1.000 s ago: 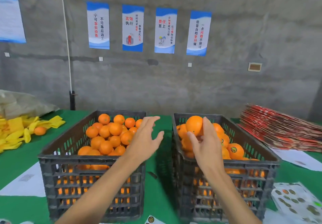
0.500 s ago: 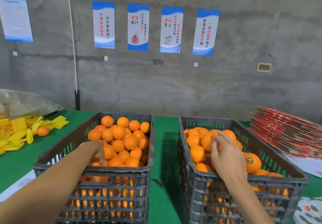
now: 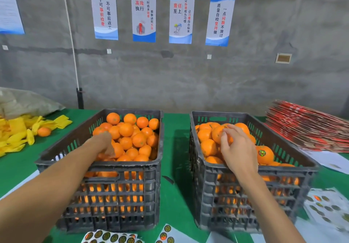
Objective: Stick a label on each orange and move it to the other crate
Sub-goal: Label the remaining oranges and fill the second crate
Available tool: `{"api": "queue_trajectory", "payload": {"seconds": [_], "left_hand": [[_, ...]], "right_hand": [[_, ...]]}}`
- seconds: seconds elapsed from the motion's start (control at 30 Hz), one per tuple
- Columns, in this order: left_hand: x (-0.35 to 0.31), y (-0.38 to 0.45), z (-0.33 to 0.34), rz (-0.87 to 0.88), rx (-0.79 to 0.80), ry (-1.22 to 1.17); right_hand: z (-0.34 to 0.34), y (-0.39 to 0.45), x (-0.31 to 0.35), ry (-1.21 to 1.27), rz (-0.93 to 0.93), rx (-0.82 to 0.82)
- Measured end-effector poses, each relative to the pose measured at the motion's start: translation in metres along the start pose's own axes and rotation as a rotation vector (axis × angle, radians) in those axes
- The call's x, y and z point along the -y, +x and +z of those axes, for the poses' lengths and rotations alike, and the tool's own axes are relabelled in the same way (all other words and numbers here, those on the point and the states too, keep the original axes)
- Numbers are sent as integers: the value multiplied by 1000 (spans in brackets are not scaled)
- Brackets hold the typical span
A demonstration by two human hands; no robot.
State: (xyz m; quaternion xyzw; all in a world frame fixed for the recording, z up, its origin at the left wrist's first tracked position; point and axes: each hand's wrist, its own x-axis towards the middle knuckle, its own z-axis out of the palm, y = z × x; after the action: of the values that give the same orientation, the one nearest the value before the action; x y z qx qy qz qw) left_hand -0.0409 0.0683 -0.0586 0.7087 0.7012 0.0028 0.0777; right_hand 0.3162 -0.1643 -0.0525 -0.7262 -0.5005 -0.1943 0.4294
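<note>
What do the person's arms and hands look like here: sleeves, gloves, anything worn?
Both forearms are bare up to the frame edge, with no sleeve in view. The left hand and right hand wear no gloves. No watch, band or ring shows on the visible parts; the left hand's fingers are partly hidden among the oranges.
</note>
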Motion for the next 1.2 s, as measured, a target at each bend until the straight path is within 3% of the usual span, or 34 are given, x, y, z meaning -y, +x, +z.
{"api": "queue_trajectory", "payload": {"seconds": [0.1, 0.3, 0.4, 0.5, 0.57, 0.67, 0.8, 0.9, 1.2], "left_hand": [[-20, -32, -17, 187, -316, 79], [-81, -137, 1, 677, -735, -567], [-89, -190, 49, 866, -856, -552], [-77, -212, 108, 862, -773, -548], [-70, -220, 149, 782, -592, -610], [-64, -220, 203, 545, -248, -708], [-49, -216, 251, 366, -96, -844], [-42, -222, 270, 363, -81, -902], [-36, -228, 267, 346, -27, -899]], "right_hand": [[0, -6, 12, 38, -132, -31], [19, -46, 50, 304, -449, -51], [29, -83, 49, 475, -542, -64], [42, -126, 28, 576, -474, -14], [54, -154, 13, 538, -377, 182], [77, -190, -7, 376, -295, 616], [101, -216, -24, 231, -281, 904], [112, -229, -28, 267, -258, 968], [125, -238, -34, 320, -241, 902]]}}
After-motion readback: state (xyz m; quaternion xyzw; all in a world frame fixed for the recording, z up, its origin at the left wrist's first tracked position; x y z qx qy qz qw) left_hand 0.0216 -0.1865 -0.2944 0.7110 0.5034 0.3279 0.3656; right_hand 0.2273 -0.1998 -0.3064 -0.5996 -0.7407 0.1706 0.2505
